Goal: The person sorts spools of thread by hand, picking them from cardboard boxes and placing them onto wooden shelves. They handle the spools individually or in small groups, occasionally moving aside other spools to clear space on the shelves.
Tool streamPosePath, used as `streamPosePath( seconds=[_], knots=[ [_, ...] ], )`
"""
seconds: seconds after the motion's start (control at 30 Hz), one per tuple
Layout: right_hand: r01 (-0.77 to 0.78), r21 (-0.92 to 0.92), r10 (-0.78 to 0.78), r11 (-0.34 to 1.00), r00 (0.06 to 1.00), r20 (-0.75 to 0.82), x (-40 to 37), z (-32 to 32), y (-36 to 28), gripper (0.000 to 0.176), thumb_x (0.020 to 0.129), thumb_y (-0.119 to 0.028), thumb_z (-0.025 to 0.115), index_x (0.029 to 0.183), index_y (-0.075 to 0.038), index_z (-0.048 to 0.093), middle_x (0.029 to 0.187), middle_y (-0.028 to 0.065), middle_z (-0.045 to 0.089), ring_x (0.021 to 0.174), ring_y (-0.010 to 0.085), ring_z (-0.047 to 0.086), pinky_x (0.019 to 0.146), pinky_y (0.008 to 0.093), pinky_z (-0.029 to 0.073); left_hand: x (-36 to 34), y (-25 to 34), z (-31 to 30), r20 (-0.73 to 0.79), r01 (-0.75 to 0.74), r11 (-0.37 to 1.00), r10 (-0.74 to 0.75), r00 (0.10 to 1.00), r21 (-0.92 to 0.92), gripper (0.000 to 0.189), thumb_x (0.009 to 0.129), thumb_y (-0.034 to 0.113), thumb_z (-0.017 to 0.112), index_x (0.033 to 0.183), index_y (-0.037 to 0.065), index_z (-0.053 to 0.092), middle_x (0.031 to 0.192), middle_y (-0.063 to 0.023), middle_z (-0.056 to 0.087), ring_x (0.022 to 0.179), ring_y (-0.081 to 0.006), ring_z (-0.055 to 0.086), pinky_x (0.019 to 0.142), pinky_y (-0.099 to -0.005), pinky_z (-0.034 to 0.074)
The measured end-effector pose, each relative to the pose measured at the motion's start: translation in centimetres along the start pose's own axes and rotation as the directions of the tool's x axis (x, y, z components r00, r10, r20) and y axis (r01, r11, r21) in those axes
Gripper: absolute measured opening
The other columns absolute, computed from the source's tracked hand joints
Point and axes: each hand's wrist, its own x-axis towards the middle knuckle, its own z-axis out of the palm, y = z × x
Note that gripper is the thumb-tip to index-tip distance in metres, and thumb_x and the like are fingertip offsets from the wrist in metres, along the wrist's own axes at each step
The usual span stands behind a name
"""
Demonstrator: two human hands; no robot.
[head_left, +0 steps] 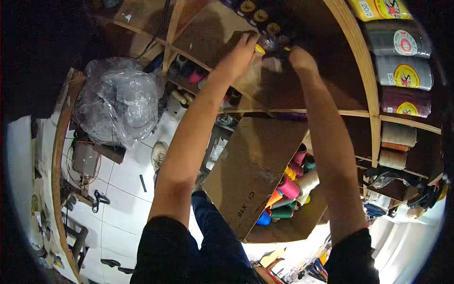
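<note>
— What is your left hand (242,53) doing up there?

— It is up on the shelf, on the upper box (208,33). My fingers lie close together and hook over the edge of its cardboard flap. The thumb is hidden behind the hand.

— And the right hand (301,59)?

— It is bunched into a fist just to the right of the box's mouth, with the knuckles towards me. Something dark sits at the fingertips, but I cannot tell what it is, or whether I am gripping it. A small pale object (272,64) shows between my two hands.

— Which way does the box lie?

— It is tilted, with its broad brown side facing me and its open end turned up and to the right. The row of spools (260,17) inside runs slantwise, from upper left down to the right, and ends near my right hand.

— Anything below?

— On the shelf beneath my forearms, a lower box (250,170) stands open and leaning, packed with coloured thread cones (288,188). Big thread rolls (405,75) are stacked in the rack at far right, and a bundle of clear plastic (118,99) sits at left.
</note>
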Motion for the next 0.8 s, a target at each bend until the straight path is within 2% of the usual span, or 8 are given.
streamPosePath(
  seconds=[0.03,0.07,0.17,0.27,0.37,0.57,0.67,0.8],
  knots=[
    [0.029,0.034,-0.03,0.999,0.999,0.026,1.1,-0.5,1.0,0.046,0.088,-0.029,0.049,0.127,-0.005,0.05,0.134,0.0129,0.049,0.121,0.0299,0.048,0.089,0.0417,0.047,-0.1,0.1,-0.3,-0.068,-0.111,0.992,0.115,0.991,0.053,0.056,0.088,0.022,0.06,0.135,0.002,0.035,0.127,-0.0227,0.044,0.112,-0.0399,0.05,0.088,-0.0445,0.047],
    [0.05,0.055,-0.052,0.997,0.998,0.033,2.0,-0.4,1.8,0.045,0.088,-0.029,0.049,0.126,-0.005,0.051,0.133,0.0131,0.049,0.121,0.0301,0.049,0.089,0.0418,0.047,-0.2,0.4,-0.3,0.027,0.037,0.998,-0.036,0.999,-0.049,0.055,0.086,0.021,0.062,0.131,0.001,0.037,0.126,-0.0226,0.04,0.113,-0.0411,0.049,0.089,-0.0444,0.046],
    [0.088,0.068,-0.089,0.994,0.996,0.013,3.6,0.0,2.7,0.044,0.088,-0.028,0.049,0.125,-0.005,0.051,0.131,0.0137,0.05,0.12,0.0306,0.049,0.089,0.042,0.047,-0.1,-0.8,1.4,-0.024,0.021,0.998,-0.023,0.999,-0.053,0.059,0.082,0.019,0.066,0.13,0.001,0.038,0.121,-0.0255,0.046,0.108,-0.0422,0.052,0.087,-0.0453,0.047],
    [0.111,0.062,-0.11,0.992,0.994,-0.009,4.2,0.5,2.8,0.043,0.088,-0.027,0.049,0.124,-0.004,0.051,0.13,0.0143,0.05,0.119,0.0312,0.049,0.089,0.0422,0.046,0.5,0.7,0.6,0.027,0.14,0.977,-0.138,0.99,-0.161,0.059,0.079,0.016,0.068,0.128,0.001,0.04,0.112,-0.0277,0.054,0.101,-0.0435,0.055,0.085,-0.0465,0.048],
    [0.133,0.072,-0.132,0.988,0.991,-0.017,4.7,0.3,2.9,0.042,0.088,-0.027,0.049,0.123,-0.004,0.051,0.128,0.0149,0.051,0.118,0.0317,0.05,0.089,0.0424,0.046,1.7,1.6,0.4,0.14,0.285,0.946,-0.265,0.954,-0.153,0.054,0.078,0.014,0.068,0.125,0.002,0.043,0.105,-0.0284,0.058,0.096,-0.0446,0.057,0.081,-0.0479,0.048],
    [0.139,0.062,-0.137,0.988,0.99,-0.047,5.5,-0.3,3.7,0.04,0.087,-0.025,0.049,0.121,-0.004,0.052,0.125,0.0161,0.052,0.116,0.0328,0.05,0.089,0.0429,0.046,2.6,1.2,4.2,-0.069,0.125,0.989,-0.131,0.989,-0.085,0.04,0.081,0.011,0.064,0.117,0.005,0.046,0.105,-0.0254,0.056,0.097,-0.0426,0.057,0.078,-0.048,0.05],
    [0.147,0.063,-0.143,0.987,0.988,-0.064,5.7,-0.1,3.8,0.039,0.087,-0.024,0.049,0.12,-0.004,0.052,0.124,0.0167,0.053,0.116,0.0333,0.051,0.089,0.0431,0.046,3.0,2.1,4.4,0.006,0.145,0.98,-0.146,0.989,-0.138,0.043,0.08,0.009,0.064,0.119,0.002,0.048,0.107,-0.0251,0.054,0.101,-0.0427,0.054,0.084,-0.0473,0.046],
    [0.165,0.061,-0.159,0.984,0.984,-0.085,6.0,0.3,3.8,0.037,0.087,-0.023,0.05,0.118,-0.003,0.053,0.122,0.0175,0.053,0.114,0.0341,0.051,0.089,0.0434,0.046,3.5,1.6,6.3,-0.091,0.086,0.984,-0.101,0.991,-0.157,0.039,0.081,0.006,0.061,0.118,0.002,0.048,0.106,-0.0249,0.054,0.099,-0.0435,0.054,0.082,-0.0485,0.046]
  ],
)
